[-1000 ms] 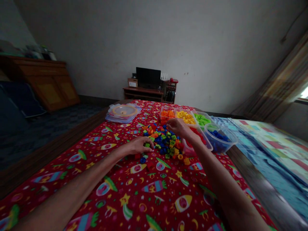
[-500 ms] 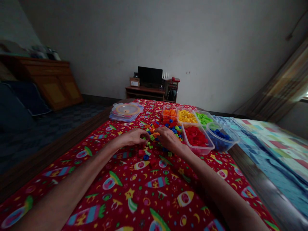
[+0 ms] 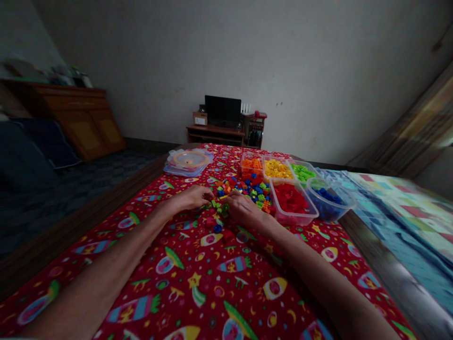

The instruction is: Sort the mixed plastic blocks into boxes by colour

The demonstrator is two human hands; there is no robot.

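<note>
A pile of small mixed-colour blocks (image 3: 247, 190) lies on the red patterned cloth (image 3: 219, 278). My left hand (image 3: 191, 198) rests palm down at the pile's near left edge, fingers curled onto green pieces (image 3: 220, 206). My right hand (image 3: 242, 208) lies close beside it, fingers bent over the pile's near edge; what they pinch is hidden. Behind and right stand clear tubs of sorted blocks: orange (image 3: 250, 165), yellow (image 3: 277, 168), green (image 3: 302, 172), red (image 3: 290, 199) and a round blue one (image 3: 329, 201).
A stack of clear lids (image 3: 187, 161) sits at the cloth's far left. A few loose red and blue blocks (image 3: 217, 229) lie nearer me. A blue patterned mat (image 3: 396, 226) is on the right. A low stand with a monitor (image 3: 222, 111) is by the far wall.
My right hand drew back from the far side of the pile to its near edge, meeting my left hand. The left hand shifted slightly forward.
</note>
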